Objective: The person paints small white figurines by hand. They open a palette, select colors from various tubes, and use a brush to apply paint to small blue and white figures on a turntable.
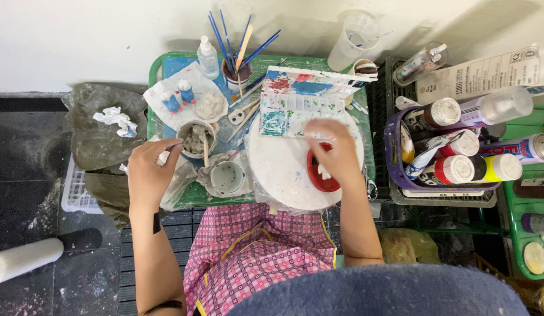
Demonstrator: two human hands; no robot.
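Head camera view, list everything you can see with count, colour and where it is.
Paint palette: one, white with blue, red and green smears, table centre.
Round turntable: one, white, under the right hand.
Red piece: one, on the turntable.
Brush cup: one, blue-handled brushes, table back.
Figurines: two, blue and white, on paper, back left.
Paint bottles: several, in purple basket, right.
Paper roll: one, white, floor left.
Left hand: at a grey cup.
Right hand: over the red piece.

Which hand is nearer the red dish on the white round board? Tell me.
Right. The right hand is over the red dish, covering part of it. The left hand is far off, beside the grey cup.
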